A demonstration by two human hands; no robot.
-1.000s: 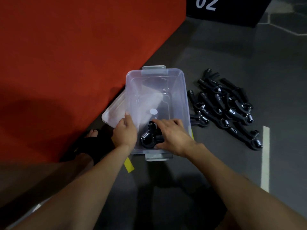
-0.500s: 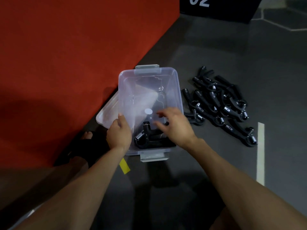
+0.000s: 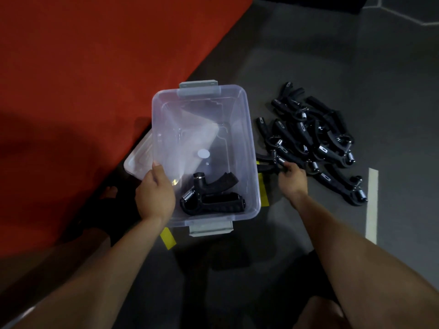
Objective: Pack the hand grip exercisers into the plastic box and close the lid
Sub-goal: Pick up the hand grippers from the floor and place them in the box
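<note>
Clear plastic forms the box, which sits open on the dark grey floor against the edge of a red mat. One left hand grips the box's near left wall, fingers curled over the rim with the thumb outside. One right hand reaches to the right of the box, fingers curled and pinching the nearest hand grip exerciser at the edge of the pile, which lies just beside the box's right wall. Inside the box lies one black exerciser with a silver spring, at the near end of the bottom. Loose exercisers lie heaped on the floor to the right; they overlap too much to count exactly, roughly ten. Two grey latches show, one at the far end and one at the near end. One translucent lid lies partly under the box's left side. Two yellow tape strips peek out beneath the box.
</note>
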